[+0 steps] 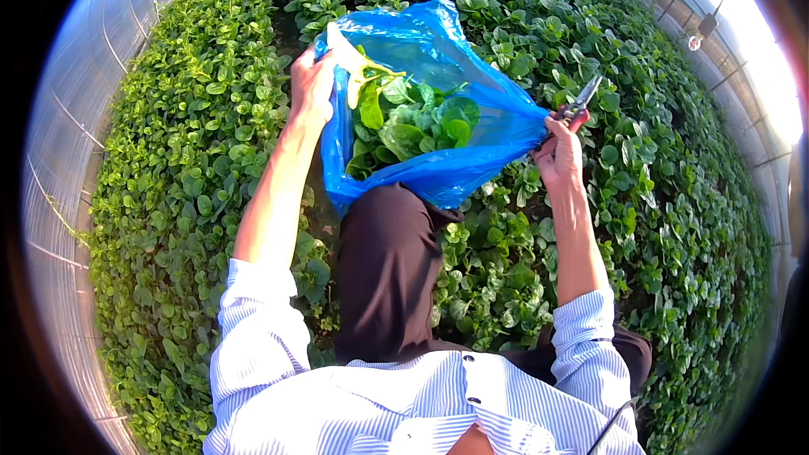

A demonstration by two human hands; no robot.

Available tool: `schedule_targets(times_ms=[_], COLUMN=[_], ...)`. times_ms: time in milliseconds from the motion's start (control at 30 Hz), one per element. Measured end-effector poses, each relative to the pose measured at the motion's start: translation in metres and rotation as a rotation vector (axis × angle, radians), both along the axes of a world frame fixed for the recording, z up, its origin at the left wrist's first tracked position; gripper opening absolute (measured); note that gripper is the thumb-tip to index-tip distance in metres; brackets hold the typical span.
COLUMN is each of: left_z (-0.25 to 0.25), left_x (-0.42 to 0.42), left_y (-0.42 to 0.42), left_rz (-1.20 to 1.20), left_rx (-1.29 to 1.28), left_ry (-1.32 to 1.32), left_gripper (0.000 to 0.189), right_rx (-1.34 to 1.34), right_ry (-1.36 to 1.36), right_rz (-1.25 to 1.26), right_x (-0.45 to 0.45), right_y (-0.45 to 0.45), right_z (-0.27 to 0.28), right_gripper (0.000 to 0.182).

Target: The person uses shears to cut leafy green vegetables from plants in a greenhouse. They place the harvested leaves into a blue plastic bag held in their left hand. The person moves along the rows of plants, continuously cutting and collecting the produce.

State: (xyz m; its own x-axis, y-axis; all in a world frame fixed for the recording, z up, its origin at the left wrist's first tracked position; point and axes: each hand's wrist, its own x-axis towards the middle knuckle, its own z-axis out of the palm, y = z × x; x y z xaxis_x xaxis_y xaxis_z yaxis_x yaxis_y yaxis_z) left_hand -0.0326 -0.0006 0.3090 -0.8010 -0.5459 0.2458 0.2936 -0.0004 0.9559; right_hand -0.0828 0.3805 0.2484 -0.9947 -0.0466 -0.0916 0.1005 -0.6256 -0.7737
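A blue plastic bag [499,91] is spread wide before me, its mouth facing up. Cut leafy greens [411,123] lie inside it. My left hand [311,85] grips the bag's left rim, close to a pale, sunlit leaf or piece of film with green stems [379,68]; which of these it is, I cannot tell. My right hand [559,148] pinches the bag's gathered right corner and also holds pruning shears [580,104] with red handles, their blades pointing up and to the right. The bag's near edge rests at my raised knee.
Dense rows of leafy green plants [202,158] surround me on both sides and ahead. Curved plastic film walls [76,158] with thin ribs stand at the left and right. A small object hangs [708,25] at the upper right. My dark-trousered knee [389,265] juts forward between my arms.
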Motion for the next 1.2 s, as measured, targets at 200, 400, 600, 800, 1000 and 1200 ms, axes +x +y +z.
schedule_targets(times_ms=[200, 400, 600, 800, 1000, 1200], left_z=[0.028, -0.028, -0.067, -0.078, -0.043, 0.005], left_x=[-0.089, -0.155, -0.173, -0.212, -0.186, -0.129], left_y=[0.078, 0.173, 0.244, 0.305, 0.381, 0.485], left_rz=[-0.296, -0.381, -0.698, -0.910, -1.111, -1.258], left_rx=[0.384, 0.424, 0.451, 0.428, 0.322, 0.176], left_ry=[-0.086, -0.265, -0.371, -0.494, -0.446, -0.312], left_gripper=[0.012, 0.014, 0.018, 0.025, 0.025, 0.027], right_rx=[0.152, 0.236, 0.428, 0.528, 0.428, 0.214], right_ry=[0.096, -0.017, -0.214, -0.314, -0.286, -0.121], right_rz=[-0.102, -0.195, -0.433, -0.483, -0.628, -0.845], right_x=[-0.013, 0.008, 0.066, 0.129, 0.198, 0.275], right_y=[0.140, 0.228, 0.275, 0.311, 0.364, 0.426], right_z=[0.048, 0.037, 0.051, 0.055, 0.057, 0.028], right_gripper=[0.022, 0.014, 0.012, 0.005, 0.008, 0.014])
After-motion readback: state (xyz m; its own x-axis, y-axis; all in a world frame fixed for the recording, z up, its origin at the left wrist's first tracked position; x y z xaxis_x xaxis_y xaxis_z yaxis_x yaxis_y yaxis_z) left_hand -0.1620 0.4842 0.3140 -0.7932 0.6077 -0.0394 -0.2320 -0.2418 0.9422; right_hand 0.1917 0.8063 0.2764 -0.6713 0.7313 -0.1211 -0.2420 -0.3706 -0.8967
